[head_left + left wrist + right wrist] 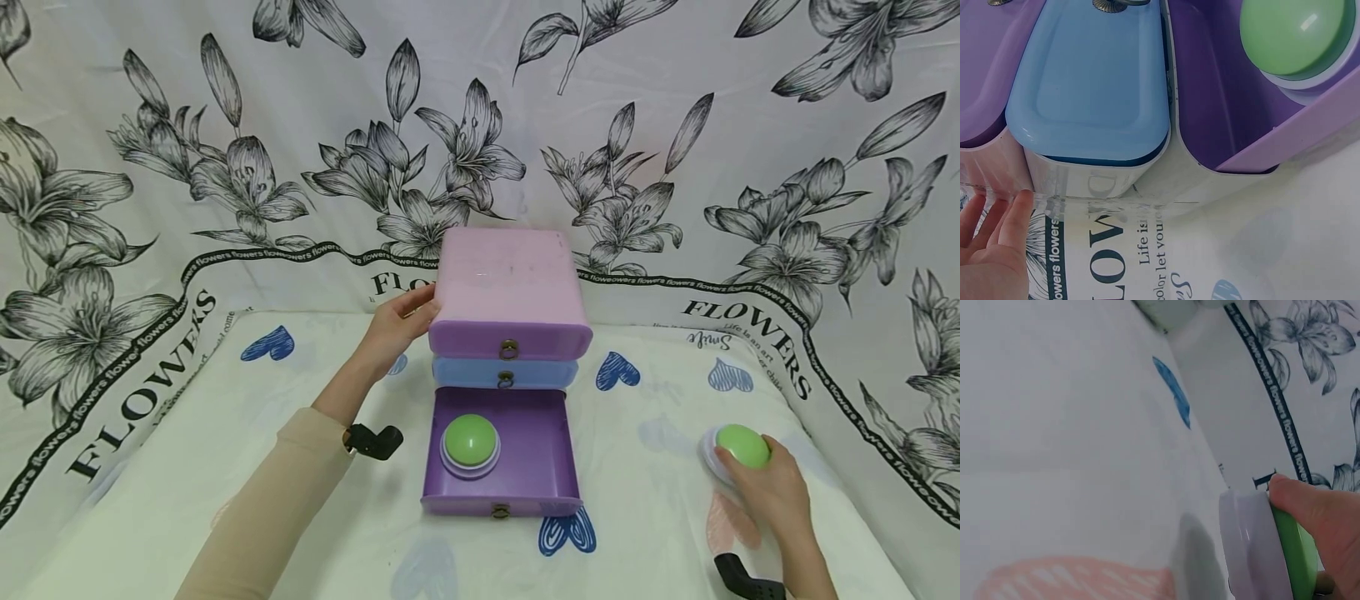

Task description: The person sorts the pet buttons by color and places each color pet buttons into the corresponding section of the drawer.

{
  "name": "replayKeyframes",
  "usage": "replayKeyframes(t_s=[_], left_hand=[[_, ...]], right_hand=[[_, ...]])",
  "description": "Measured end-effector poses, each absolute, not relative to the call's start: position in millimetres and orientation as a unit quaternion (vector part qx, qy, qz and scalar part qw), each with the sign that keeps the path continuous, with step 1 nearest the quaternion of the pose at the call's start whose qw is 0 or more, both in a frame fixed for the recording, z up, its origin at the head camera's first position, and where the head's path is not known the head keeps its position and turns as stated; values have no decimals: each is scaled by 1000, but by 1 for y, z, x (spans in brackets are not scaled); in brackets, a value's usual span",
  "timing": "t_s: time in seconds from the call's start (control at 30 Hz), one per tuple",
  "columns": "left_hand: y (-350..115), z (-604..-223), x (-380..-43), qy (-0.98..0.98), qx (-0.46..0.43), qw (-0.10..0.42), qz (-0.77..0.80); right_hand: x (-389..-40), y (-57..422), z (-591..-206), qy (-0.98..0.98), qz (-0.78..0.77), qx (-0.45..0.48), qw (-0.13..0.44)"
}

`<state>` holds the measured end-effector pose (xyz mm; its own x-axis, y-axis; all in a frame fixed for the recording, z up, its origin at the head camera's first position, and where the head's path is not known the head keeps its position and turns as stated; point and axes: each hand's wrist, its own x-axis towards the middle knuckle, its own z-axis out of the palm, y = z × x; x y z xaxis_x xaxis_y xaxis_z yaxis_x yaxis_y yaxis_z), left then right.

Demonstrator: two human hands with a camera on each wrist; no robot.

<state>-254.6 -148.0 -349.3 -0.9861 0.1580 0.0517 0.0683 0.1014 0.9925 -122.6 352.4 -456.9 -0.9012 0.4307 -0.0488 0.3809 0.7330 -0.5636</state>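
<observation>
A small drawer cabinet [510,275] with a pink top stands at the middle back. Its purple bottom drawer [536,446] is pulled out, while the blue middle drawer [1094,81] and the purple top one are closed. Inside the pulled-out drawer, on its left, sits a round button with a green dome and white base [470,440]. My left hand [396,329] touches the cabinet's left side with its fingers extended. Off to the right, my right hand [776,492] grips a second green-domed button [1254,544], tilted on edge, its white base facing left.
A white cloth with heart prints [618,372] covers the surface. Behind the cabinet hangs a white curtain with black flower drawings [480,150]. Small metal ring pulls [500,511] stick out from the drawer fronts. A black wrist camera [375,442] sits on the left wrist.
</observation>
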Motion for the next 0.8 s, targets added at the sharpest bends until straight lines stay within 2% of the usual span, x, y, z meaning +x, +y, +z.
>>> replayKeyframes(t_s=[0.13,0.47,0.8], left_hand=[[-148,-349,-255,740,73,34,668],[-147,-348,-255,744,70,34,664],[-148,-348,-255,744,70,36,664]], right_hand=[[-128,344,-448,-932,301,-197,45],[-140,308,-428,-933,324,-159,8],[-146,270,-414,-941,325,-88,24]])
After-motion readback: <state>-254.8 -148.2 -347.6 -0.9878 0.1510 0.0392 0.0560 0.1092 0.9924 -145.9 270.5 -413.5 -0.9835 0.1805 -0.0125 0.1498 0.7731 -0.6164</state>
